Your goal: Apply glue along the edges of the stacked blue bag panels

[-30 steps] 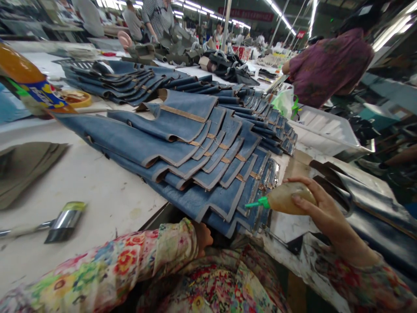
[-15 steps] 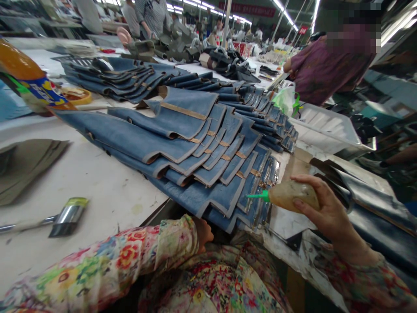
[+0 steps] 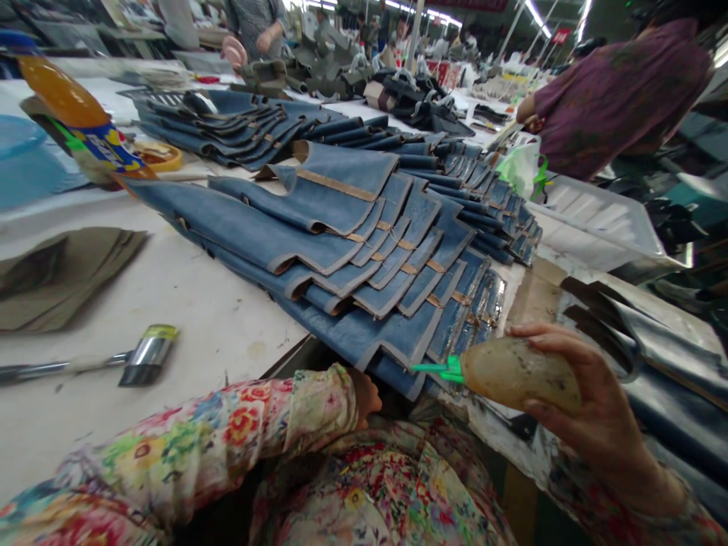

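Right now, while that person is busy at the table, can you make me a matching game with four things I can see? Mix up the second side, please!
Things:
1. squeeze bottle
2. hammer
3. drink bottle
4. blue pieces

Clues:
A. spread in overlapping layers
B. orange, with a blue cap
C. held in the right hand
D. lying on the table, shiny and silver at one end

Right pairs: 1-C, 2-D, 3-B, 4-A
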